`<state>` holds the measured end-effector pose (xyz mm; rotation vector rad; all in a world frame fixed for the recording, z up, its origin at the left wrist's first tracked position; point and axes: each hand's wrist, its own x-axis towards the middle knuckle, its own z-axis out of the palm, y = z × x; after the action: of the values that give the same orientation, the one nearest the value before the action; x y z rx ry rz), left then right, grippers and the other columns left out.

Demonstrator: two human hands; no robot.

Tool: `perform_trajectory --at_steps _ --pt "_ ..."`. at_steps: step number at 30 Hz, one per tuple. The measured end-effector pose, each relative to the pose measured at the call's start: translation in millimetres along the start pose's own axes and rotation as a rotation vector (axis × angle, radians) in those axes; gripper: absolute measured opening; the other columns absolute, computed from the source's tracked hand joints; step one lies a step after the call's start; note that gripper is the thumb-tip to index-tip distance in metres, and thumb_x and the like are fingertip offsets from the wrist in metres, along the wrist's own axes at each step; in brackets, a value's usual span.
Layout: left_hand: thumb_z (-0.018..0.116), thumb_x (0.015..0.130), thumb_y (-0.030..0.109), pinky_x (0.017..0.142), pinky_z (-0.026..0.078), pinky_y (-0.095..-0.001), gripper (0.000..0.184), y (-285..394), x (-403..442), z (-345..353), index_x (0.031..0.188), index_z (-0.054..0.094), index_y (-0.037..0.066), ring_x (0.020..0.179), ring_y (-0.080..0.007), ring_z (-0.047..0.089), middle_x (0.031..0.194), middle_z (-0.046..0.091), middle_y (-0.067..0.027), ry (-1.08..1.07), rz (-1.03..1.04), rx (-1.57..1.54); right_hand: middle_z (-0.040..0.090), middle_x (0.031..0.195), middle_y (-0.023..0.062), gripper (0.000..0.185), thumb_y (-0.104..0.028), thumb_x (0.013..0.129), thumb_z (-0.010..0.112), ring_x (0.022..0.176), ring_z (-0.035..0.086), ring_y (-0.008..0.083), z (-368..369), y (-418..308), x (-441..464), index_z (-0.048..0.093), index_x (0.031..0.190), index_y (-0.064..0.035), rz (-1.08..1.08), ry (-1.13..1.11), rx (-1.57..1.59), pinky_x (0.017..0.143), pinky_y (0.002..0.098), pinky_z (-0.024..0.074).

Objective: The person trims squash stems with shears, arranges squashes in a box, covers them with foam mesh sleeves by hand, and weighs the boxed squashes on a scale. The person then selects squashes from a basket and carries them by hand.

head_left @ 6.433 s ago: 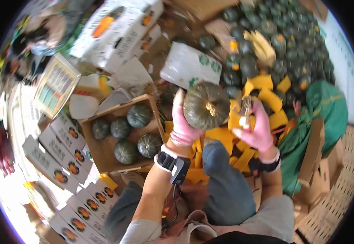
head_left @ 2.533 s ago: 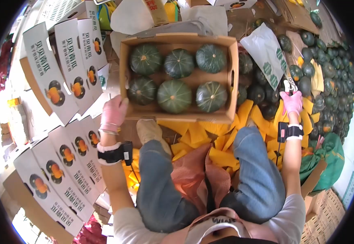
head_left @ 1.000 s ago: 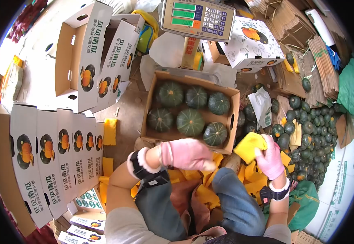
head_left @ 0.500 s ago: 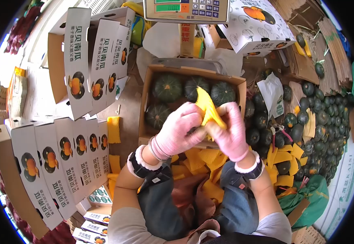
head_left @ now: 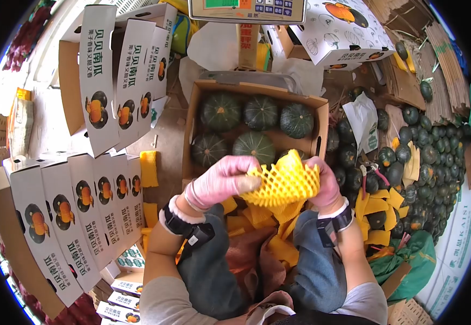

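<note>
Yellow netting [head_left: 284, 186] hangs over the near edge of the box [head_left: 321, 120], left hand [head_left: 222, 181] and right hand [head_left: 327, 184] each gripping an end, apparently to keep it spread; pumpkins [head_left: 220, 112] sit in rows.

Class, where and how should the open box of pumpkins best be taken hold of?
Probably by the open box's two end walls, coming from left and right together: the right wall has a dark cut-out offering a hold, and the pumpkins sit between them in rows. Any left cut-out cannot be seen.
</note>
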<state>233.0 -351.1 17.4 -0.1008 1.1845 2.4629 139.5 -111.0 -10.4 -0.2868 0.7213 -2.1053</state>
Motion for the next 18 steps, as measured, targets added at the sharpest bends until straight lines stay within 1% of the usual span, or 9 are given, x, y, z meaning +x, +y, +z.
perform_trajectory --at_steps 2,4,5,9,11,14,16,17,18 --pt "0.066 0.086 0.013 0.087 0.044 -0.0292 0.017 -3 4 5 0.097 0.060 0.002 0.093 -0.0167 0.058 0.101 0.063 -0.0070 -0.008 0.275 0.230 0.068 0.104 0.0117 0.021 0.005 0.080 0.064 0.095 0.065 0.0171 17 -1 5 0.064 0.101 -0.0001 0.141 -0.046 0.036 0.084 0.0292 0.0500" --pt "0.066 0.087 0.016 0.087 0.044 -0.0311 0.017 -6 6 9 0.095 0.060 0.001 0.096 -0.0194 0.058 0.105 0.062 -0.0098 0.057 0.319 0.329 0.070 0.093 0.0072 0.011 -0.002 0.082 0.066 0.086 0.065 0.0128 39 -1 11 0.066 0.093 0.0009 0.188 0.018 -0.238 0.078 0.0261 0.0498" --pt "0.065 0.088 0.017 0.087 0.044 -0.0321 0.018 -7 6 10 0.095 0.060 0.001 0.097 -0.0208 0.058 0.107 0.062 -0.0113 0.089 0.342 0.379 0.066 0.099 0.0045 0.016 -0.005 0.084 0.064 0.089 0.061 0.0114 39 9 16 0.064 0.099 -0.0006 0.225 0.122 -0.307 0.080 0.0253 0.0481" --pt "0.076 0.073 0.012 0.083 0.047 -0.0377 0.020 -3 12 20 0.083 0.061 0.003 0.091 -0.0298 0.059 0.099 0.061 -0.0130 0.261 0.598 1.032 0.052 0.109 0.0034 0.019 -0.005 0.085 0.059 0.097 0.051 0.0119 54 23 28 0.059 0.104 -0.0058 -0.057 0.272 -0.194 0.087 0.0243 0.0418" --pt "0.079 0.069 0.012 0.084 0.047 -0.0388 0.024 -3 18 17 0.080 0.059 0.004 0.087 -0.0299 0.058 0.092 0.059 -0.0106 0.287 0.866 1.265 0.052 0.106 0.0045 0.016 -0.004 0.085 0.059 0.094 0.052 0.0130 50 16 29 0.058 0.100 -0.0046 -0.095 0.172 -0.468 0.087 0.0251 0.0418" --pt "0.077 0.073 0.012 0.079 0.046 -0.0347 0.019 7 16 18 0.082 0.061 0.006 0.082 -0.0262 0.055 0.083 0.054 -0.0078 0.105 0.789 0.950 0.054 0.099 0.0061 0.013 0.001 0.079 0.056 0.088 0.052 0.0147 42 13 25 0.058 0.091 -0.0012 -0.059 0.136 -0.661 0.082 0.0259 0.0422" --pt "0.073 0.081 0.017 0.079 0.045 -0.0344 0.021 3 11 9 0.093 0.060 0.005 0.082 -0.0248 0.054 0.084 0.054 -0.0091 -0.146 0.459 0.564 0.056 0.094 0.0061 0.015 0.003 0.074 0.054 0.086 0.053 0.0150 30 11 23 0.059 0.088 -0.0005 -0.153 0.047 -0.998 0.078 0.0258 0.0423" --pt "0.071 0.083 0.017 0.078 0.045 -0.0345 0.022 6 7 5 0.095 0.060 0.004 0.083 -0.0252 0.055 0.087 0.056 -0.0105 -0.276 0.247 0.641 0.056 0.086 0.0060 0.018 0.006 0.069 0.050 0.081 0.053 0.0148 32 8 22 0.059 0.083 0.0003 -0.064 0.084 -0.876 0.074 0.0267 0.0419" --pt "0.069 0.084 0.018 0.078 0.046 -0.0346 0.023 9 3 0 0.098 0.059 0.003 0.084 -0.0256 0.056 0.090 0.058 -0.0118 -0.405 0.030 0.710 0.059 0.092 0.0077 0.024 0.003 0.070 0.047 0.086 0.057 0.0168 26 -1 20 0.058 0.091 0.0017 0.146 -0.030 -0.633 0.081 0.0277 0.0436"
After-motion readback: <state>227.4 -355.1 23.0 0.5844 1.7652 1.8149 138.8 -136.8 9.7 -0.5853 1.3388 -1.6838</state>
